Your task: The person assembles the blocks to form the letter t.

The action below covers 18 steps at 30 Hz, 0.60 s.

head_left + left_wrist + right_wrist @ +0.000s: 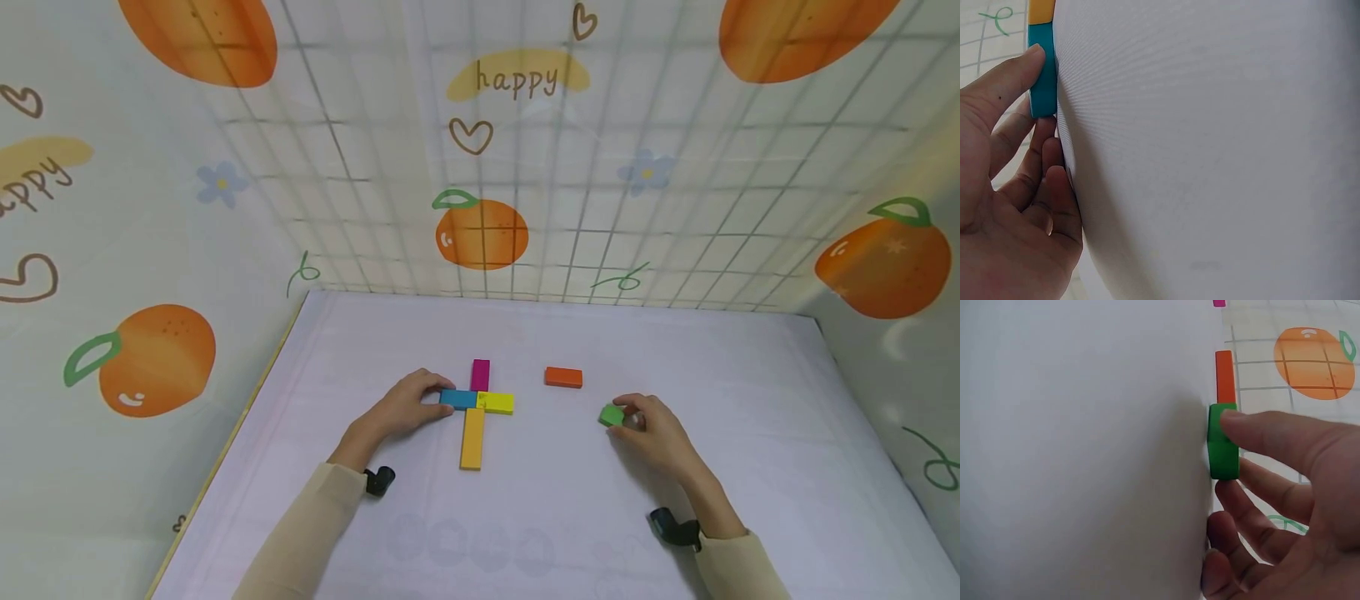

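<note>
My left hand [411, 405] pinches a blue block [458, 399] at its left end, with the thumb on the near side. The blue block lies among three others set in a cross: a magenta block [481, 375] at the back, a short yellow block [497, 403] to the right and a longer amber block [472, 439] toward the front. Further right, my right hand [655, 428] holds a small, many-sided green block [611, 415] between thumb and fingers. In the right wrist view, the thumb presses one face of the green block [1224, 450], close to the white tabletop.
An orange-red block [563, 377] lies alone on the white table [540, 517], between the cross and my right hand, a little further back. Cloth walls [360, 208] printed with oranges and hearts stand behind and at both sides. Each wrist carries a small black camera [380, 481].
</note>
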Tool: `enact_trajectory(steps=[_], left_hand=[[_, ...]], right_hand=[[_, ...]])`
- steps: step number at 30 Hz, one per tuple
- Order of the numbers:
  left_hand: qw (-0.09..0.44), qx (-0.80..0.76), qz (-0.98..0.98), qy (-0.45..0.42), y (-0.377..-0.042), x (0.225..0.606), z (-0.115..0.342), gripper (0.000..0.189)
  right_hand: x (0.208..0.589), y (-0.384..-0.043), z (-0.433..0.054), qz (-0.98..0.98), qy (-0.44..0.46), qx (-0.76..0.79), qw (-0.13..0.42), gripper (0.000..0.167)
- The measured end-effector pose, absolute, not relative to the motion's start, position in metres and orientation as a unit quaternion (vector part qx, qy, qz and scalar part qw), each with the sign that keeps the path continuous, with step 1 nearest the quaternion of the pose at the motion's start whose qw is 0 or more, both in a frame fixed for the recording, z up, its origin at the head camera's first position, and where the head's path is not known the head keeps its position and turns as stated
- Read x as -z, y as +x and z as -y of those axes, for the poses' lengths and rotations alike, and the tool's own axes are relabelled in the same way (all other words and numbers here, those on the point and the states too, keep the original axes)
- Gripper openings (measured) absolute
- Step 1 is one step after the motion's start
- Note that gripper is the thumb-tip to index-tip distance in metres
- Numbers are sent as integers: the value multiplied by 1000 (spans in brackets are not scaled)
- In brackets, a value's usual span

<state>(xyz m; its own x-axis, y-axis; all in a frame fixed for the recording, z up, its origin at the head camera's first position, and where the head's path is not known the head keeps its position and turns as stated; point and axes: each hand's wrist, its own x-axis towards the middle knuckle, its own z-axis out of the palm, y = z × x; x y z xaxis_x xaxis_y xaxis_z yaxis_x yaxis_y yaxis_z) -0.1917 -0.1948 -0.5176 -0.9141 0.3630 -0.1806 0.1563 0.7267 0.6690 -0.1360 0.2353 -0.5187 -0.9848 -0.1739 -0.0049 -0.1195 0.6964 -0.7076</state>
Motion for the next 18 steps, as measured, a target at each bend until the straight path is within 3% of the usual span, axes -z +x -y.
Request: enact_trajectory(steps=[18], left_hand=[[153, -340, -917, 143, -194, 522, 196, 34]], right_hand=[[519, -136, -232, -921, -63, 382, 46, 36]])
